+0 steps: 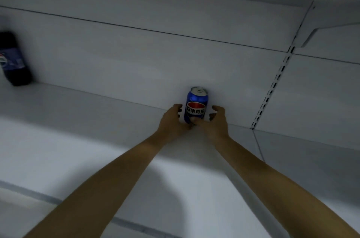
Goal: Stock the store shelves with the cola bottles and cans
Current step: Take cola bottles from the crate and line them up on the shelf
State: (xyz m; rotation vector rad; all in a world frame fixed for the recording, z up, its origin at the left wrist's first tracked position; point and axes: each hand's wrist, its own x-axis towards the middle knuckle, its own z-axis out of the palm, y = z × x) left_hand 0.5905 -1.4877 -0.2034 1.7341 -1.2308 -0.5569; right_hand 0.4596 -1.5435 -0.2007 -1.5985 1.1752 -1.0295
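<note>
Two hands flank one can (196, 105), and neither is clamped on it. My left hand (171, 120) sits just left of it and my right hand (217, 122) just right. On both, the fingers are loosely curled with a gap showing between them and the can's sides. Only my thumbs (194, 120) seem to meet it, low on the front near the base.

That low contact is the risk, I think. A push at the base could skid the can sideways along the shelf (78, 120), and a curled finger catching the side on the way out could rock it or tip it over. The can is so close to the back panel (136, 62) that I cannot tell whether they touch. A hard shove might knock it against the panel and dent it. Light is poor here, which makes the gaps hard to judge.

It stands upright at the rear of the shelf with its silver top and pull tab up. Its body is blue, with a red, white and blue round logo and white lettering facing me. I see no dents. A dark bottle (14, 60) with a blue label stands well apart at the far left, also at the back.
</note>
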